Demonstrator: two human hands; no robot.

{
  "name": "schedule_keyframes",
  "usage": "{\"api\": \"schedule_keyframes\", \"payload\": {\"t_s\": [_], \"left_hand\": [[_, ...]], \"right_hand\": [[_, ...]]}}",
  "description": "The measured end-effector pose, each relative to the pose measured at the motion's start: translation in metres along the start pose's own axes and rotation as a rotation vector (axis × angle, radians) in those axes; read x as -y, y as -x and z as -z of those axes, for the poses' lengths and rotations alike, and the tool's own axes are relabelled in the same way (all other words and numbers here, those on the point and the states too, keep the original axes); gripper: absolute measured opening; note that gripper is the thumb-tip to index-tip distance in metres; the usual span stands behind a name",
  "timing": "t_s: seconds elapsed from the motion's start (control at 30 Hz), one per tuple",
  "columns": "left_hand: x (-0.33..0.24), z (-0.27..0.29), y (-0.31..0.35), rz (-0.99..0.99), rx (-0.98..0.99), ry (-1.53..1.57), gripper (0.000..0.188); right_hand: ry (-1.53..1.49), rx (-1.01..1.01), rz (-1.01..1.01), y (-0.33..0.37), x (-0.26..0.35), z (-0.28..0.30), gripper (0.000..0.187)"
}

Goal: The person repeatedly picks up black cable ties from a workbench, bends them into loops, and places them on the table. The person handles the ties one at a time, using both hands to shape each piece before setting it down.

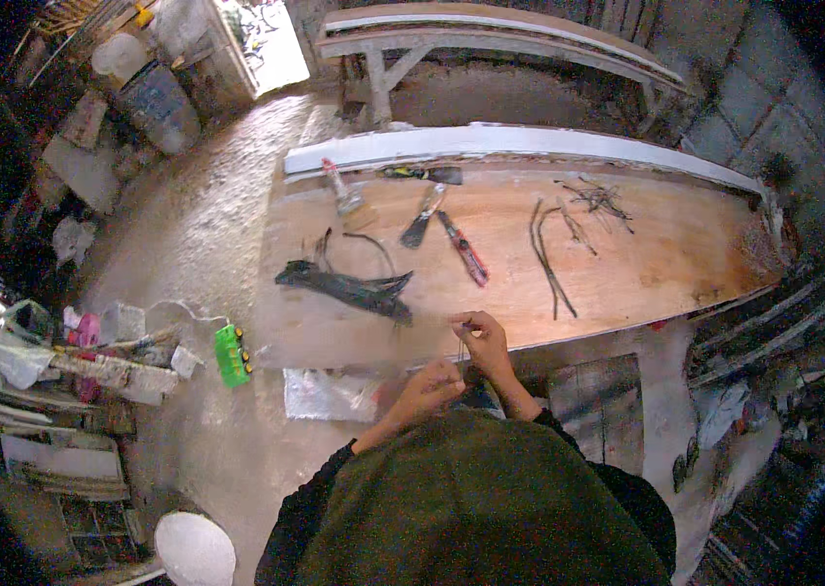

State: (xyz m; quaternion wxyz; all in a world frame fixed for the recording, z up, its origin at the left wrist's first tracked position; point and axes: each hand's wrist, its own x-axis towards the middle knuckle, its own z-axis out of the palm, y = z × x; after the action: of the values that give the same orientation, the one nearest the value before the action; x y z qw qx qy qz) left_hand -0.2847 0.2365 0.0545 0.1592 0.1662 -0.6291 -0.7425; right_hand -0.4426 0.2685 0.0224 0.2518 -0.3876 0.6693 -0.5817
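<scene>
Both hands are raised close together over the near edge of a wooden workbench (pixel 500 293). My right hand (pixel 487 350) pinches a thin dark strand (pixel 461 342) between thumb and fingertips. Just left of it and lower, my left hand (pixel 428 389) is closed, its fingers pressed together near the strand's lower end; what it grips is too small to make out. To the left on the bench lies a bundle of black strips (pixel 346 291). Right of the hands are long dark strands (pixel 547 262) and a tangle of thin dark strands (pixel 603 203).
On the bench lie a red utility knife (pixel 463 250), a paintbrush (pixel 346 200) and two scrapers, one dark-bladed (pixel 420 223), one yellow-handled (pixel 422 174). A white board (pixel 510 146) lines the far edge. A green toy-like object (pixel 232 355) and a white round stool top (pixel 196 549) are at left.
</scene>
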Motion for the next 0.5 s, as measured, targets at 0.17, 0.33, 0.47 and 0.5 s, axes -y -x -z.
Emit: {"api": "schedule_keyframes", "payload": {"t_s": [0.17,0.33,0.47,0.5], "left_hand": [[0.012,-0.008,-0.06,0.043,0.113,0.024,0.018],[-0.007,-0.007,-0.121,0.036,0.276,-0.304,0.019],[0.027,0.008,-0.158,0.045,-0.015,-0.387,0.014],[0.027,0.004,-0.167,0.053,-0.077,-0.332,0.012]], "right_hand": [[0.105,-0.019,-0.036,-0.027,-0.026,0.056,0.015],[0.08,0.019,-0.104,-0.065,-0.041,0.115,0.014],[-0.072,0.176,-0.389,-0.088,-0.006,0.17,0.012],[-0.076,0.223,-0.386,-0.089,-0.023,0.182,0.012]]}}
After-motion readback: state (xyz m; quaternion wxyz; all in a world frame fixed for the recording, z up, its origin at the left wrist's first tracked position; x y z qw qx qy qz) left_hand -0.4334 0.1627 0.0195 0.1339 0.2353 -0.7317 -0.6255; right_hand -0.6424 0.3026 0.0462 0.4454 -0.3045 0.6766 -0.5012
